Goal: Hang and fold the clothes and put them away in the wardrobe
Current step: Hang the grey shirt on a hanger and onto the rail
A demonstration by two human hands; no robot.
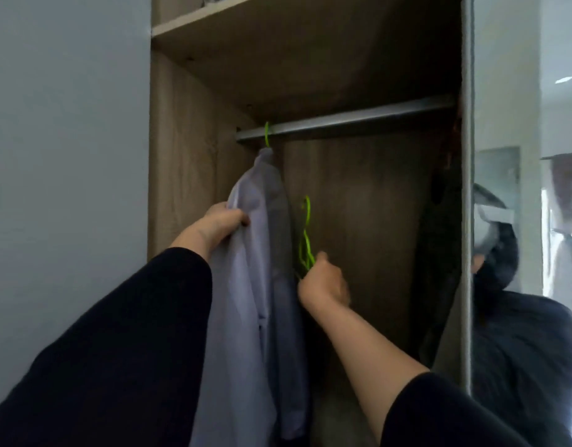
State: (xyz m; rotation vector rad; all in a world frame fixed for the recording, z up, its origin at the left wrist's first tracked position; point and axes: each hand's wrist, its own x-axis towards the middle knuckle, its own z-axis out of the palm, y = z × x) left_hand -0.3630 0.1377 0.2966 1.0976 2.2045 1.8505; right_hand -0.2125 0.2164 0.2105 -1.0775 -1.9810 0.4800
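A pale lilac shirt (262, 269) hangs inside the open wardrobe on a green hanger whose hook (267, 133) sits over the metal rail (358, 119) at its left end. My left hand (218, 222) grips the shirt's left shoulder. To the right of the shirt, my right hand (323, 280) is closed on the lower part of empty green hangers (305, 240), held upright below the rail with their hooks free of it. How many hangers are in that hand is unclear.
A wooden shelf (246, 17) spans the wardrobe above the rail. Dark clothing (439, 253) hangs at the right end. A mirrored door (520, 221) stands at the right, a grey panel (68, 156) at the left.
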